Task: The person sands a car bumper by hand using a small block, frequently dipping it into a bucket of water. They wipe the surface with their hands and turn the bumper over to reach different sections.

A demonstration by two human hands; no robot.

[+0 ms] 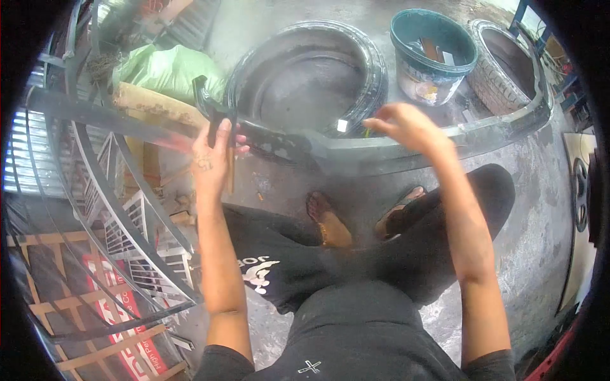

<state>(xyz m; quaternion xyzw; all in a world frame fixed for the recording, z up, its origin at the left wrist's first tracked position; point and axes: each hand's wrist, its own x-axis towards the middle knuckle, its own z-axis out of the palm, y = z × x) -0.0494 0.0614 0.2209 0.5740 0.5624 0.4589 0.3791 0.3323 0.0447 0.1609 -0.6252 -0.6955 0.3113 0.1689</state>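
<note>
1. Your floor (pixel 534 222) is the largest thing here, grey and marked, spreading under your feet and everything around them.
2. The long black curved piece (pixel 375 152) sweeps across in front of you, from your left hand to beyond your right, bending away at its far right. It passes along the near side of the large tire (pixel 375 70).
3. Behind it, right of that tire, stands the teal bucket (pixel 429 82), with odds and ends inside; a smaller tire (pixel 492 89) leans just beside it. The green bag (pixel 171 70) lies on the tire's left.
4. Your left hand (pixel 210 159) has its fingers closed around the piece's left end, thumb on top. That looks like the steadying half of the work, and any shift there calls for a firm grip, since the piece is long and likely to swing.
5. Your right hand (pixel 406 127) is raised over the piece, thumb and forefinger drawn close together. The step in hand seems to be fine fingertip work, calling for a light, exact touch.
6. A white square (pixel 342 125) shows just left of those fingertips.
7. Smallest is a thin yellow-green bit (pixel 367 132) at them; you can't tell whether it's gripped.
</note>
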